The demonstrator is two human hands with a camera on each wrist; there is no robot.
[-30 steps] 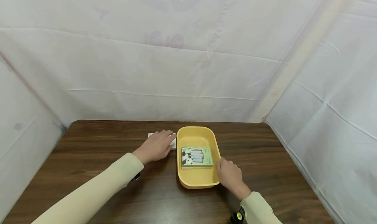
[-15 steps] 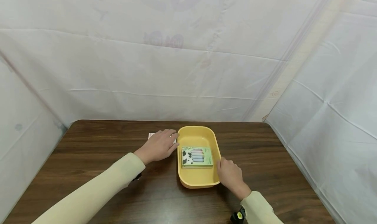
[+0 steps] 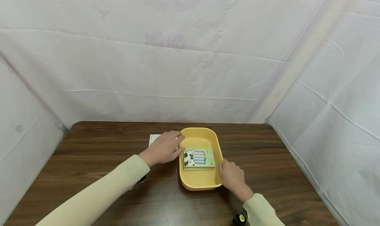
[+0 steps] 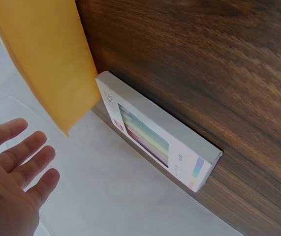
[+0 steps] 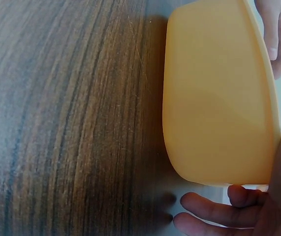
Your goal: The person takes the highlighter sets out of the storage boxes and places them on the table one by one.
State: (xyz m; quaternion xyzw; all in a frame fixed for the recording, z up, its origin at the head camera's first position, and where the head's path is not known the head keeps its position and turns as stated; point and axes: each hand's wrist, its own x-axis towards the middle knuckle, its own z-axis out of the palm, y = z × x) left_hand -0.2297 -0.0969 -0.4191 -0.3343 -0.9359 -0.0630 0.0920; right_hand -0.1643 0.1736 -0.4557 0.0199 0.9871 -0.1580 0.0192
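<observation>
A yellow plastic basin (image 3: 200, 179) stands on the table, holding a green box (image 3: 199, 159) printed with a panda and pastel sticks. My right hand (image 3: 232, 176) grips the basin's right rim; in the right wrist view its fingers (image 5: 214, 211) lie along the outer wall. My left hand (image 3: 164, 147) hovers palm down at the left rim, fingertips reaching just over it, with nothing in its grasp. Its fingers look spread and loose in the left wrist view. Below that hand, a flat white box (image 4: 155, 132) with a rainbow-coloured window lies against the basin's left side, mostly covered in the head view.
The dark wood-grain table (image 3: 104, 143) has a rounded far edge. White sheeting (image 3: 166, 71) hangs behind it and along both sides. A dark band with a camera (image 3: 239, 217) sits at the right wrist.
My left hand has slid slightly right, from over the white box to the basin's left rim. The right hand, basin and green box stay almost where they were.
</observation>
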